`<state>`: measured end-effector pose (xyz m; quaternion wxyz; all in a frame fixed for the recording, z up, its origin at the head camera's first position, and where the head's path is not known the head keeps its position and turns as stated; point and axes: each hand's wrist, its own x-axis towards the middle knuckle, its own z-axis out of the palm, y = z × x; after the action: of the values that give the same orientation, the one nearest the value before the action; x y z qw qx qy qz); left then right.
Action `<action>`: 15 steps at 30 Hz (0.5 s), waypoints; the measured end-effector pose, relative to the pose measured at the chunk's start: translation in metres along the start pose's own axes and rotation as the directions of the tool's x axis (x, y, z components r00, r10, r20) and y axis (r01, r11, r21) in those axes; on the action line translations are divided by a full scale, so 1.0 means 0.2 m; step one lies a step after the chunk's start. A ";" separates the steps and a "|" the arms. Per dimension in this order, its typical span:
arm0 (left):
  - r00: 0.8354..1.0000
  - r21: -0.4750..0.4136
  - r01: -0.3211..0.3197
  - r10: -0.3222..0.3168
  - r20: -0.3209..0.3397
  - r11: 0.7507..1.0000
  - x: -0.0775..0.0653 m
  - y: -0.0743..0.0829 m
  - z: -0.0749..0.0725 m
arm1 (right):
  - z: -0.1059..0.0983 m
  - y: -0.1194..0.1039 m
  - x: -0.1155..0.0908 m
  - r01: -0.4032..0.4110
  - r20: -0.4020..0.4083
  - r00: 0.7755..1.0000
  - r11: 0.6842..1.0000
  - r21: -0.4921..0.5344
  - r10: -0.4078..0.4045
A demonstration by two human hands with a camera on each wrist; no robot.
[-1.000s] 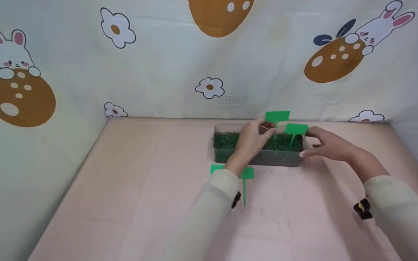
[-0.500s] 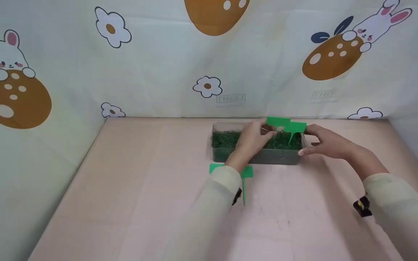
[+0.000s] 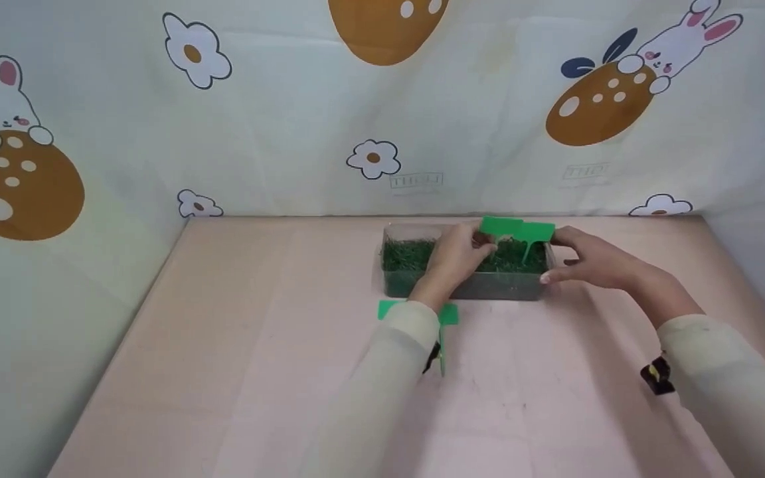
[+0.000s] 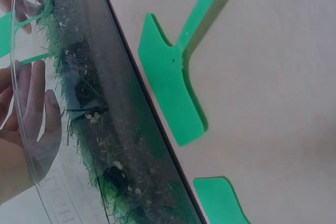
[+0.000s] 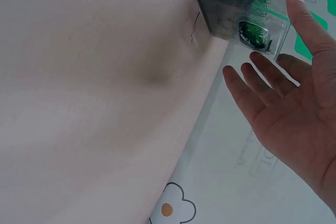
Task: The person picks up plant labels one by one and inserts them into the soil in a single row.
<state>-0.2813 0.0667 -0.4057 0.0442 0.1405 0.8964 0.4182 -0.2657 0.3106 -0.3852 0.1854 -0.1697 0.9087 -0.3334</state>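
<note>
My left hand [image 3: 454, 259] reaches over a clear plastic tub [image 3: 502, 287] of green grass [image 3: 408, 254]. It pinches the thin stem of a green plant label [image 3: 501, 226], whose lower end goes down among the blades. Right beside it, a second green plant label [image 3: 535, 232] stands upright, its stem in the grass. My right hand [image 3: 598, 264] holds the tub's right end, thumb at the front corner and index finger toward the back corner. In the right wrist view, the other fingers [image 5: 265, 80] of that hand are spread and fairly straight outside the end wall.
Two more green plant labels lie flat on the pink tabletop [image 3: 276, 345] before the tub: one label [image 4: 165, 80] near its front wall, another label [image 4: 218, 198] beside it. My left sleeve [image 3: 382, 385] partly covers both in the head view. A patterned cloth [image 3: 276, 119] hangs behind.
The left plant label has gone down toward the grass with my left hand, its plate now nearly level with the other label's. My right hand stays at the tub's end. The head view has shifted slightly.
</note>
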 end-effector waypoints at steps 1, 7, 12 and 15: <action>1.000 0.006 0.003 -0.003 0.001 1.000 0.00 0.00 0.00 | 0.00 0.00 0.00 -0.001 -0.001 1.000 1.000 -0.001 0.001; 0.999 0.054 0.043 -0.042 -0.017 0.998 0.00 -0.01 0.00 | 0.00 -0.01 0.00 -0.004 0.006 1.000 1.000 0.007 0.004; 0.998 0.075 0.062 -0.060 -0.027 0.995 0.01 -0.01 0.00 | 0.00 -0.01 0.00 -0.007 0.000 1.000 1.000 0.003 0.007; 0.997 0.086 0.072 -0.071 -0.020 0.994 0.01 -0.01 0.01 | 0.01 0.00 0.00 -0.004 -0.004 1.000 1.000 -0.005 0.004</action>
<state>-0.2835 0.0671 -0.4078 0.0456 0.1066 0.9184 0.3783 -0.2654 0.3092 -0.3854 0.1840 -0.1676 0.9103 -0.3308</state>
